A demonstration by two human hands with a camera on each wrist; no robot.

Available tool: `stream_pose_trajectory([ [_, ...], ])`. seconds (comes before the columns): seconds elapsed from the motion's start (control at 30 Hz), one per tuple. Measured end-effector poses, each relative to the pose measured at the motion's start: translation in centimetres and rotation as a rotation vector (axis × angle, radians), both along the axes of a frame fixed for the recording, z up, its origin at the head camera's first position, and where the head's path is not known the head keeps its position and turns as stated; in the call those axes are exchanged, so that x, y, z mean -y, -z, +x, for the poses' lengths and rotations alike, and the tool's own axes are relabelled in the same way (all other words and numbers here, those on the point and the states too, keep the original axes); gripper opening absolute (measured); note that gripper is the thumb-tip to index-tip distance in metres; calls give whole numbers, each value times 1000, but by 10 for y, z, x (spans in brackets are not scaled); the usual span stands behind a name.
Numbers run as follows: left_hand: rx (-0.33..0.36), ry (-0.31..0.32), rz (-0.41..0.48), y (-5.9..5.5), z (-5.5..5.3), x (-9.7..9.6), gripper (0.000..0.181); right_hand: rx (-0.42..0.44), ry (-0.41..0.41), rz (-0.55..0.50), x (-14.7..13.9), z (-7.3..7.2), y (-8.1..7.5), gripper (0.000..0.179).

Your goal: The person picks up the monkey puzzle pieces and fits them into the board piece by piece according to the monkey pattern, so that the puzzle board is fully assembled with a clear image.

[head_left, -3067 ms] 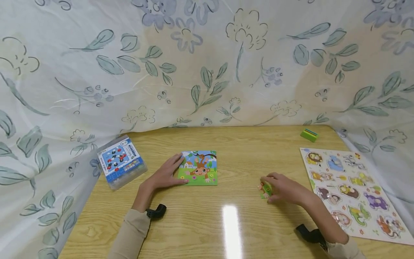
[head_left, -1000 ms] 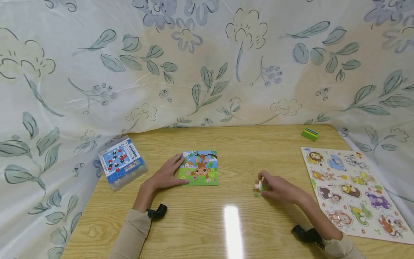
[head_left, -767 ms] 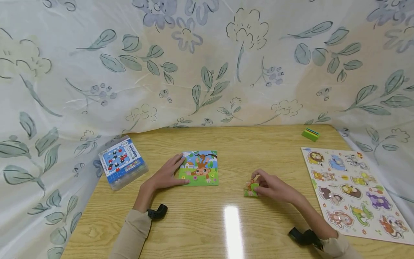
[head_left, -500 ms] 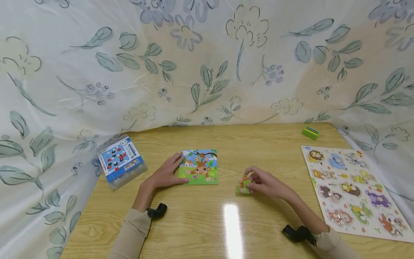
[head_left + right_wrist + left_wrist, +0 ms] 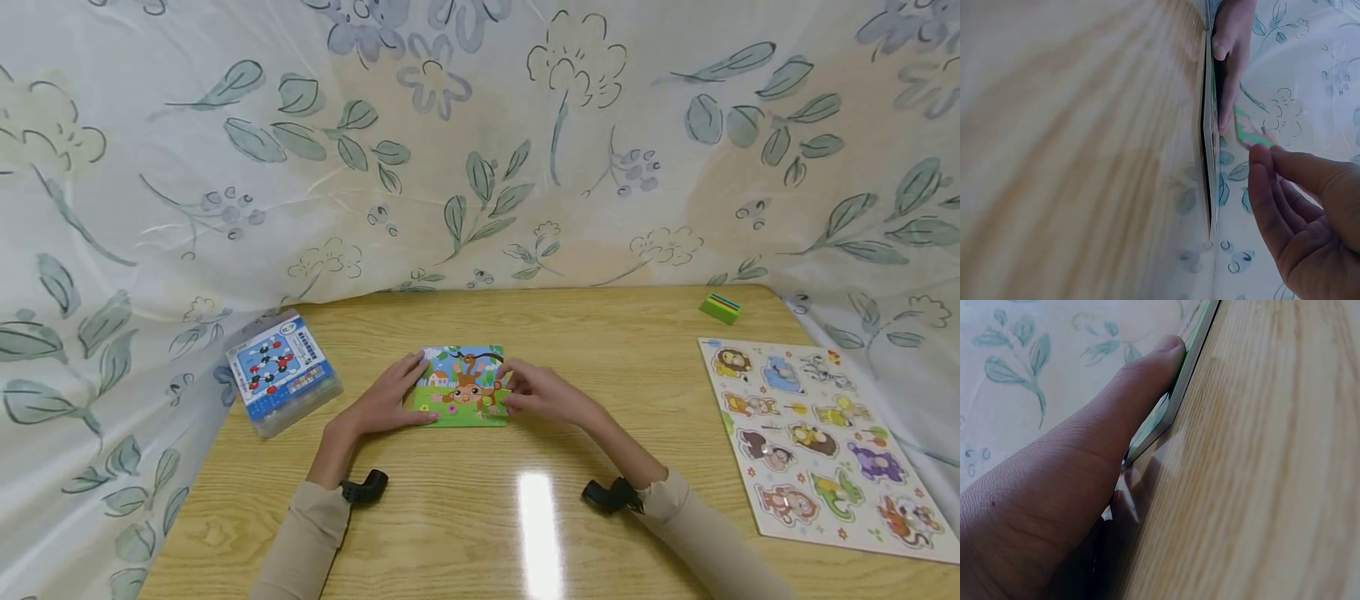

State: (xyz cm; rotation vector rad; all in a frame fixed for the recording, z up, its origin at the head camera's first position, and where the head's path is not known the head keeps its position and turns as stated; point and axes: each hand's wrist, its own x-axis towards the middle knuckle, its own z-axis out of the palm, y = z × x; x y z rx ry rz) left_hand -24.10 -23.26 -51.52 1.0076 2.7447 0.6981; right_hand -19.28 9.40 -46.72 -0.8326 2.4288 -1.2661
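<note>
A small square puzzle board (image 5: 465, 419) shows a monkey hanging upside down from a branch, with a house and flowers. My left hand (image 5: 384, 402) rests at its left side, thumb on the front corner and straight fingers toward the back corner; the left wrist view shows the thumb (image 5: 1147, 372) lying along the board's edge. Between thumb and fingertips my right hand (image 5: 549, 395) pinches a green puzzle piece (image 5: 1249, 129) with a pinkish-brown pattern. In the right wrist view this piece stands tilted above the board, apart from its surface; from the head it overlaps the board's right side.
A clear plastic box (image 5: 281, 375) with a molecule picture stands at the left. On the right lies a large board of animal pictures (image 5: 813, 433). Behind that sits a small green block (image 5: 722, 309) with coloured stripes. A floral cloth (image 5: 480, 167) hangs behind the wooden table (image 5: 420, 517).
My right hand has carried the puzzle piece leftward from the bare table to the puzzle board's right side, turning it in the fingers along the way. My left hand has stayed put.
</note>
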Motion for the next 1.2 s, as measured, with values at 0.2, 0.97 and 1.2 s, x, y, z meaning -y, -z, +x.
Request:
stream_pose_trajectory([
  [0.2,5,-2,-3,-1,0,0,99,-118,-17,163,20,-13,0,20],
  [0.97,-3,-8,-13,2,-2,0,100,-246,52,441,36,-6,-1,34],
  [1.2,-4,-5,-5,2,-2,-1,100,-277,33,533,36,-6,-1,35],
])
